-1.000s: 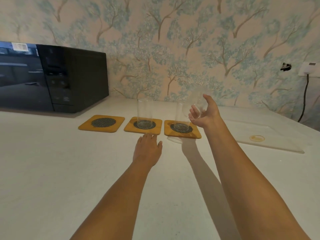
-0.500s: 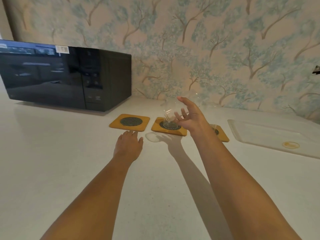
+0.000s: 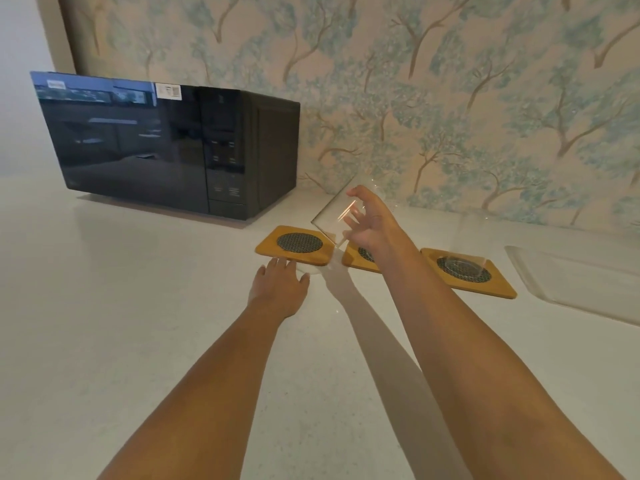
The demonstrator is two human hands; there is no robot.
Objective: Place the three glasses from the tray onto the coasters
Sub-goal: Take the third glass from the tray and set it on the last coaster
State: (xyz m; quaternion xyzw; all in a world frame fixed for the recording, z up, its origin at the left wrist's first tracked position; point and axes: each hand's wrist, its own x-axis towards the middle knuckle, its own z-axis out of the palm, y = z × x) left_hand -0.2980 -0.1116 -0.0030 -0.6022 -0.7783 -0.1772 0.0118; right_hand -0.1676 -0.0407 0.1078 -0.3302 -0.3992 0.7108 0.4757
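Three yellow coasters with dark mesh centres lie in a row on the white counter. My right hand point(image 3: 372, 225) grips a clear glass point(image 3: 334, 216), tilted, in the air just above the gap between the bare left coaster point(image 3: 294, 244) and the middle coaster point(image 3: 356, 258). My right arm hides most of the middle coaster, and I cannot tell what stands on it. A clear glass point(image 3: 467, 244) stands upright on the right coaster point(image 3: 498, 284). My left hand point(image 3: 278, 287) rests flat on the counter, fingers apart, just in front of the left coaster.
A black microwave point(image 3: 166, 147) stands at the back left, close behind the left coaster. A clear tray point(image 3: 575, 282) lies on the counter at the right edge. Patterned wallpaper runs along the back of the counter.
My right hand has carried the glass leftward, from over the right coaster to beside the left one. The view has swung left. My left hand stays flat on the counter.
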